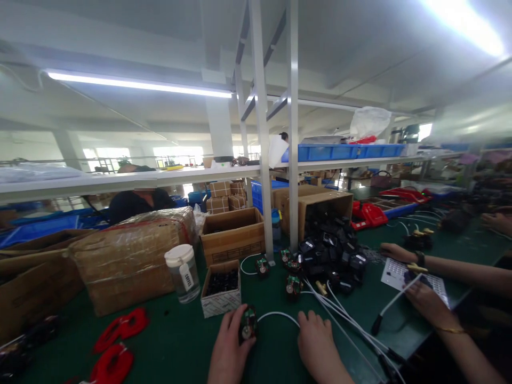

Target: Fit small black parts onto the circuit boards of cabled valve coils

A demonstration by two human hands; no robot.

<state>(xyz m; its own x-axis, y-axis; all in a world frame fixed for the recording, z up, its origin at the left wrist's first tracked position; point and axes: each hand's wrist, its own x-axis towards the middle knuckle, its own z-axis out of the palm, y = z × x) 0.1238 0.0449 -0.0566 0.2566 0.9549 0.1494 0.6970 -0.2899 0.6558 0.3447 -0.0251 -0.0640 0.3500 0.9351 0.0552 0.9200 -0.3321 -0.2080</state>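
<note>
My left hand (229, 341) is closed around the side of a small round part with a green circuit board (248, 323). A white cable (278, 313) arches from that part over to my right hand (320, 341). The fingers of my right hand are curled on the cable's far end, which they hide. Just beyond my hands stand similar board parts (293, 285), one of them with a white cable (248, 265) looping from it. Several more white cables (344, 314) with black ends lie to the right of my right hand.
A pile of black housings (332, 248) spills from a tipped carton (328, 200). A small box of black parts (221, 304), a lidded jar (184, 282) and red wire coils (114, 357) are on the left. At right, a co-worker's hands (426, 296) work over a perforated plate (394, 274).
</note>
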